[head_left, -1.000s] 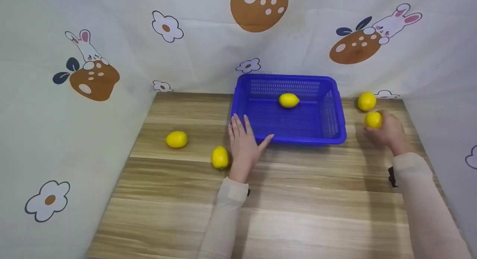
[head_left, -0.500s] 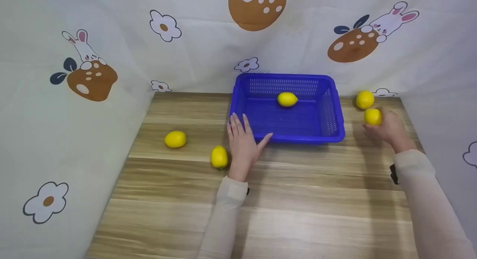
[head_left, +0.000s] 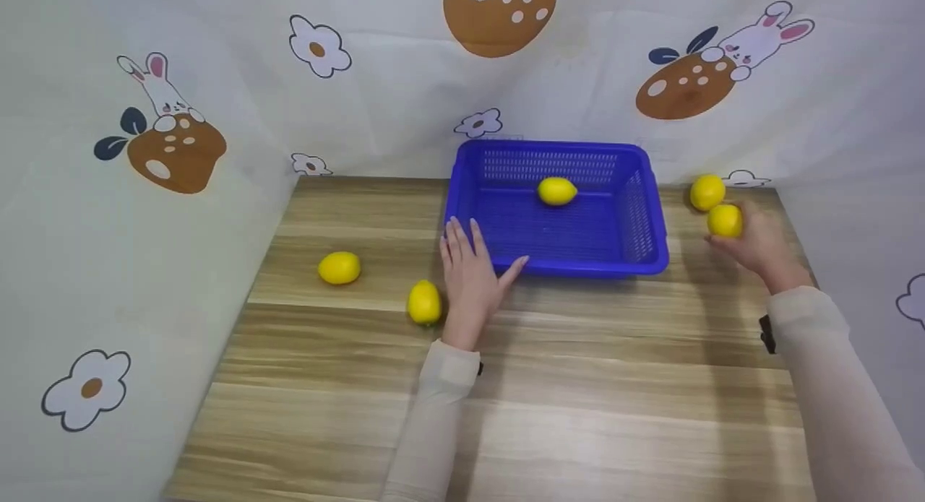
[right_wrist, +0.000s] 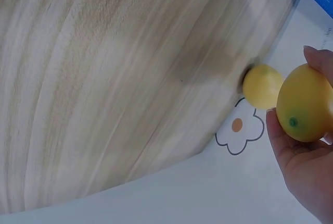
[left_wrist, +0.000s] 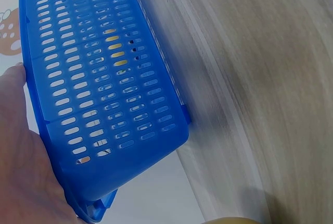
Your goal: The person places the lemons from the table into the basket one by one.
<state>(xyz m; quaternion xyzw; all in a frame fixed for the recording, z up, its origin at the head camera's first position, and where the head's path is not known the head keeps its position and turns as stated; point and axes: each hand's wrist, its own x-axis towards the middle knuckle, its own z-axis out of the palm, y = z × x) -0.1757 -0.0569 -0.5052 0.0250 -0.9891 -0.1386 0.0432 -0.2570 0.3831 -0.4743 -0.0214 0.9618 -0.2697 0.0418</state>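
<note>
A blue plastic basket (head_left: 578,269) with slotted walls stands at the back of the table, one lemon (head_left: 557,191) inside it. My left hand (head_left: 471,285) rests on its near left corner, fingers straight and thumb spread along the front rim; the left wrist view shows this hand (left_wrist: 26,166) against the rim. To the right of the basket, my right hand (head_left: 762,245) grips a lemon (head_left: 725,221) between thumb and fingers. In the right wrist view that lemon (right_wrist: 304,104) shows its green tip. Just behind it sits another lemon (head_left: 707,192), by the back wall.
Two more lemons lie left of the basket: one lemon (head_left: 424,303) close beside the left wrist, another lemon (head_left: 340,268) farther left. A printed cloth (head_left: 390,90) stands as a wall along the back and sides of the wooden table (head_left: 578,415).
My right hand and its lemon have shifted slightly toward the back, nearer the lemon by the wall. The left hand stays on the basket, and the basket stays in place.
</note>
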